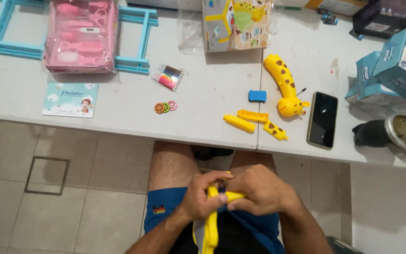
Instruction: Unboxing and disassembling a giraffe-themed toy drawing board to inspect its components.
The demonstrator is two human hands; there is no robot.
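Over my lap, below the table edge, both hands close on a yellow plastic toy part [211, 226]. My left hand [202, 195] grips its upper end from the left. My right hand [258, 189] pinches the same end from the right. On the white table [118, 108] above lie a yellow giraffe head and neck piece [285, 87], two loose yellow leg pieces [239, 123] [275, 130], a flat yellow strip [253, 115] and a small blue block [257, 96].
A black phone [323, 119] lies right of the giraffe. Coloured markers [167, 76], small round discs [165, 107], a booklet [70, 99], a pink kit case [81, 35], a blue frame [132, 61], a toy box [236, 23], teal boxes [391, 70] and a metal cup [402, 129] sit around.
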